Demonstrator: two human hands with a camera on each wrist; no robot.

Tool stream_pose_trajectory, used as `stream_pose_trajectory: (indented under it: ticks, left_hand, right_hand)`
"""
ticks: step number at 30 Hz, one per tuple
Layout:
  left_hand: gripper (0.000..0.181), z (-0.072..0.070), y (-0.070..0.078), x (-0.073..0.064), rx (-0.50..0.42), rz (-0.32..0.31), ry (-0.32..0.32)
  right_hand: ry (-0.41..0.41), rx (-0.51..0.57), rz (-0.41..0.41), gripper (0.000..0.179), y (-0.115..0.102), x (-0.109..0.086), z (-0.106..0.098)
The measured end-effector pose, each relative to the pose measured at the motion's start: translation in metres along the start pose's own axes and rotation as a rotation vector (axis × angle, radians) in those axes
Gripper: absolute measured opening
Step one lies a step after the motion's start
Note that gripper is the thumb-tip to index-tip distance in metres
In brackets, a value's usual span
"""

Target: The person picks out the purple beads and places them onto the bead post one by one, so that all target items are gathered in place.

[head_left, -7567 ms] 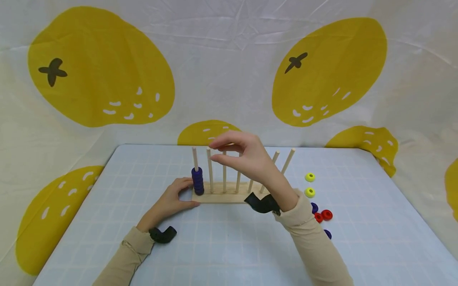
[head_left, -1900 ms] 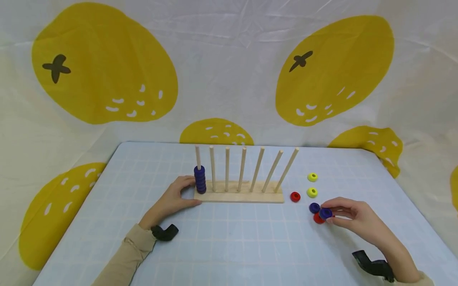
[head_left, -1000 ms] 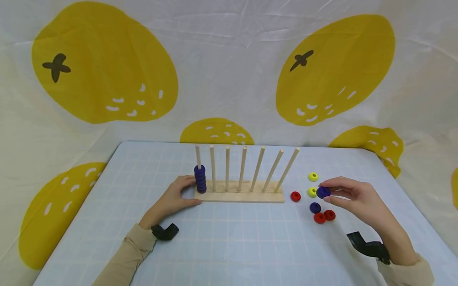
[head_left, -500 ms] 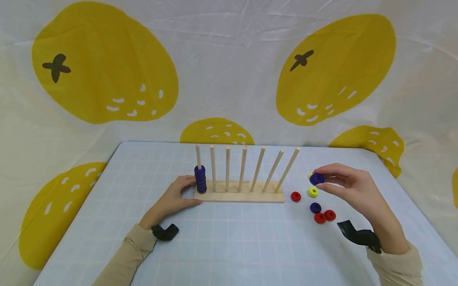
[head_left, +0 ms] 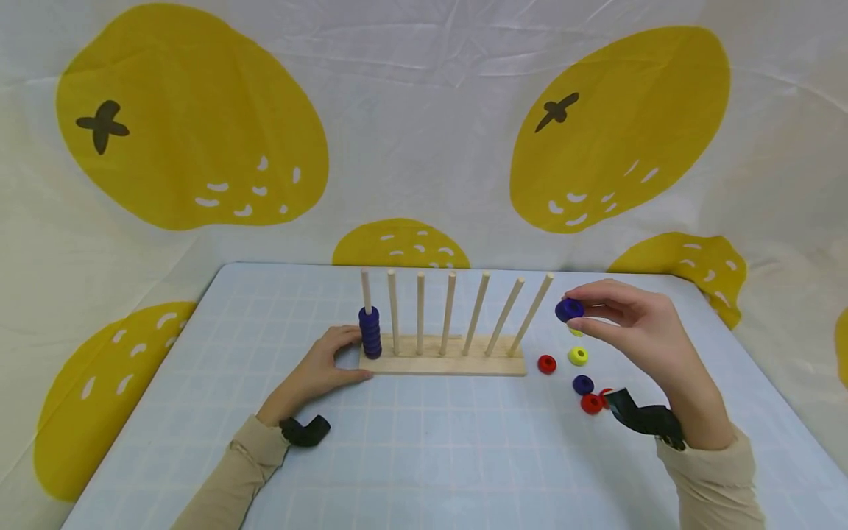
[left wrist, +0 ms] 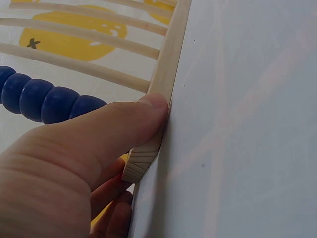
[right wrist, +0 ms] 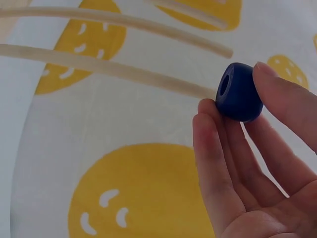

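Observation:
A wooden peg rack with a row of upright pegs stands mid-table. Its leftmost peg carries a stack of blue beads; the other pegs are bare. My left hand grips the left end of the rack's base, the thumb on the near edge and the fingers behind. In the air right of the rack, my right hand pinches a blue bead between thumb and fingers. The bead's hole shows in the right wrist view, close to the tip of a peg.
Right of the rack lie loose beads: a red bead, a yellow bead, a blue bead and another red bead. A second yellow and a third red are partly hidden by the right arm. A patterned cloth hangs behind the table.
My right hand has picked up the blue bead and moved it up and leftward, towards the rack's right end. A red bead now lies beside the rack. My left hand stays put.

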State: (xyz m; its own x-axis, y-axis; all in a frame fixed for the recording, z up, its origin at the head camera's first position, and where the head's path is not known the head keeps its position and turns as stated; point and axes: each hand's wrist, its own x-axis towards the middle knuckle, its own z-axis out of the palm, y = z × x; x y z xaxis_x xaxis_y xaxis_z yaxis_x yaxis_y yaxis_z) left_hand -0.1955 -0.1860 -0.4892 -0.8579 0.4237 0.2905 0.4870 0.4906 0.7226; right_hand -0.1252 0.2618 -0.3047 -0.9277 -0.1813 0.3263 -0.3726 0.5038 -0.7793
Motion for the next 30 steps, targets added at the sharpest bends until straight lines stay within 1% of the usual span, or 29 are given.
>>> stream_pose_trajectory:
  ticks: [6, 10, 20, 26, 28, 30]
  left_hand:
    - [0.065, -0.001, 0.0, 0.0, -0.01, -0.025, -0.017]
    - [0.065, -0.001, 0.0, 0.0, -0.018, -0.041, -0.023]
    - [0.065, -0.002, 0.002, -0.001, -0.014, -0.02, -0.019]
    - [0.064, -0.002, 0.002, 0.0, -0.001, -0.016, -0.015]
    - [0.064, -0.002, 0.002, 0.0, -0.007, -0.018, -0.015]
    - [0.064, -0.002, 0.003, 0.0, -0.01, -0.022, -0.018]
  right_hand:
    - [0.007, 0.023, -0.035, 0.035, -0.012, 0.008, 0.005]
    - [0.007, 0.057, -0.058, 0.034, -0.02, 0.014, 0.01]
    - [-0.007, 0.11, -0.123, 0.032, -0.046, 0.027, 0.021]
    - [-0.028, 0.218, -0.174, 0.033, -0.057, 0.035, 0.03]
    - [-0.032, 0.257, -0.179, 0.033, -0.06, 0.038, 0.033]
    - [-0.029, 0.268, -0.186, 0.032, -0.063, 0.04, 0.036]
